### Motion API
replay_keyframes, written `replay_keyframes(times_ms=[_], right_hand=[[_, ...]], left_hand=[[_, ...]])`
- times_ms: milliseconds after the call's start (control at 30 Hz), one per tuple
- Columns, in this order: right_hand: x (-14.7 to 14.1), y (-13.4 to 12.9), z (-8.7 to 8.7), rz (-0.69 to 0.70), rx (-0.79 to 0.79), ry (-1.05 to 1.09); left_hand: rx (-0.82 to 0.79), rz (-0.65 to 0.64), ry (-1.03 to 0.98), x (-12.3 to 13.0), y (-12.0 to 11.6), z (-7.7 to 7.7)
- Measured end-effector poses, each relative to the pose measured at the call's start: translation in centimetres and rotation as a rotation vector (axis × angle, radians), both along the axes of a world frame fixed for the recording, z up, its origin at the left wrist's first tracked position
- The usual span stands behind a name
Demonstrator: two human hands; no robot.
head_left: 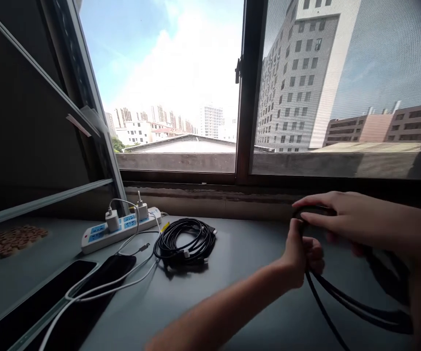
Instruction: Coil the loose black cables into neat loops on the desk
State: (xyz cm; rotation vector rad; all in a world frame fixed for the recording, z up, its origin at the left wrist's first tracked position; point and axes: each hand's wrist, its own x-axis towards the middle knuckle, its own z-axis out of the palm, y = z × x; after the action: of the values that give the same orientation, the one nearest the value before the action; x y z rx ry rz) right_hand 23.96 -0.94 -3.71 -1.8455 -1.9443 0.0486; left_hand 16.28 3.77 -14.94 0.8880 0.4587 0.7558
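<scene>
A black cable [396,321] hangs in loose loops at the right, over the grey desk. My left hand [300,258] is closed around it, thumb up and fingers curled. Just above, my right hand [325,212] grips a bend of the same cable, its index finger and thumb reaching over the left thumb. The cable's ends do not show, and the loops near my right wrist are dark and partly hidden. Left of the hands, a coiled bundle of black cables [210,241] lies on the desk with several connector ends sticking out.
A white power strip [143,225] with two plugged-in chargers stands at the back left. White charging cables [123,286] trail forward across a dark flat panel [111,273]. A metal frame [103,117] rises at the left; a window [245,97] borders the desk behind.
</scene>
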Motion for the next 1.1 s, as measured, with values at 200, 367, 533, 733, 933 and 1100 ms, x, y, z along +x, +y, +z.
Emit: replay_keyframes(times_ms=[200, 367, 533, 733, 933, 1100], right_hand=[[0.8, 0.3, 1.4, 0.136, -0.202, 0.122], [-1.1, 1.2, 1.6, 0.361, 0.163, 0.239], [-3.5, 0.2, 1.7, 0.336, 0.483, 0.261], [-3.5, 0.7, 1.5, 0.261, 0.568, 0.359], [-4.2, 0.8, 1.4, 0.318, 0.703, 0.378], [-4.8, -0.4, 1.6, 0.378, 0.845, 0.351]], left_hand=[[0.249, 0.395, 0.148, -2.4, 0.8, 3.8], [0.351, 0.374, 0.159, -7.0, 1.5, 8.0], [0.478, 0.243, 0.195, -10.0, 0.1, 10.8], [0.520, 0.179, 0.232, -11.3, -2.9, 13.3], [0.505, 0.218, 0.214, -11.6, -4.3, 13.9], [0.511, 0.122, 0.161, -12.2, -4.9, 14.3]])
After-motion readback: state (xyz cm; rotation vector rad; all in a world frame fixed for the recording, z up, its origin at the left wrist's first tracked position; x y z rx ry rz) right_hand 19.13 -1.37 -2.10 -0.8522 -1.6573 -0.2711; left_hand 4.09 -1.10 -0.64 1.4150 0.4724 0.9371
